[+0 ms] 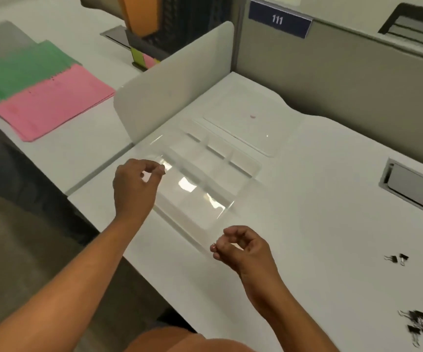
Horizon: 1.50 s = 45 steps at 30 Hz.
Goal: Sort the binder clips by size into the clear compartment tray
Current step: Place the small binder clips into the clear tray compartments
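Note:
The clear compartment tray [246, 165] lies at an angle on the white desk, its compartments holding nothing I can see. My left hand [135, 185] pinches the tray's near-left corner. My right hand [243, 247] pinches the tray's near-right corner edge. A pair of small black binder clips [397, 259] lies far to the right. A blurred pile of several black binder clips [416, 326] sits at the lower right of the desk.
The tray's clear lid [253, 120] lies flat just beyond the tray. A white divider panel [174, 82] stands to the left. Pink [55, 100] and green [20, 69] folders lie on the neighbouring desk. A cable slot [413, 185] is set into the desk at right.

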Each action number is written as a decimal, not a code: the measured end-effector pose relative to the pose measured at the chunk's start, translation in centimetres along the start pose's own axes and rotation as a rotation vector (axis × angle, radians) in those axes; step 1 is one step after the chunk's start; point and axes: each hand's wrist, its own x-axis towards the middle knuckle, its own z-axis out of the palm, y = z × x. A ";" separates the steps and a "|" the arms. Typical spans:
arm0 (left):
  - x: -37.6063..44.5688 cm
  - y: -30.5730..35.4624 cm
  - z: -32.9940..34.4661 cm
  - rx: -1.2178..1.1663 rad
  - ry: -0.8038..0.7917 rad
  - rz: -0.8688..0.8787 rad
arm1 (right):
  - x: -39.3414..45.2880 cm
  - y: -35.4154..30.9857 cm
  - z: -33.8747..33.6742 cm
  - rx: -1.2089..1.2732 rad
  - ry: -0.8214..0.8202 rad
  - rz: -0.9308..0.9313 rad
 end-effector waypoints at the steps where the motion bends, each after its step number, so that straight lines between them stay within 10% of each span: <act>1: 1.8 -1.3 0.0 0.050 0.023 0.002 | 1.1 -0.7 1.5 -0.074 -0.011 -0.023; 7: 6.1 -6.6 1.1 0.325 -0.170 -0.018 | 6.5 -4.1 8.6 -0.375 -0.031 -0.228; 21: -1.0 -6.2 1.0 0.076 -0.103 0.230 | 17.7 -5.0 15.8 -1.040 -0.042 -0.790; 34: -8.1 5.6 9.2 -0.116 -0.380 0.868 | 3.0 1.2 -3.2 -0.553 0.667 -0.490; 45: -19.6 15.9 24.1 -0.117 -0.885 0.993 | 0.1 2.2 -27.5 -0.747 1.056 -0.356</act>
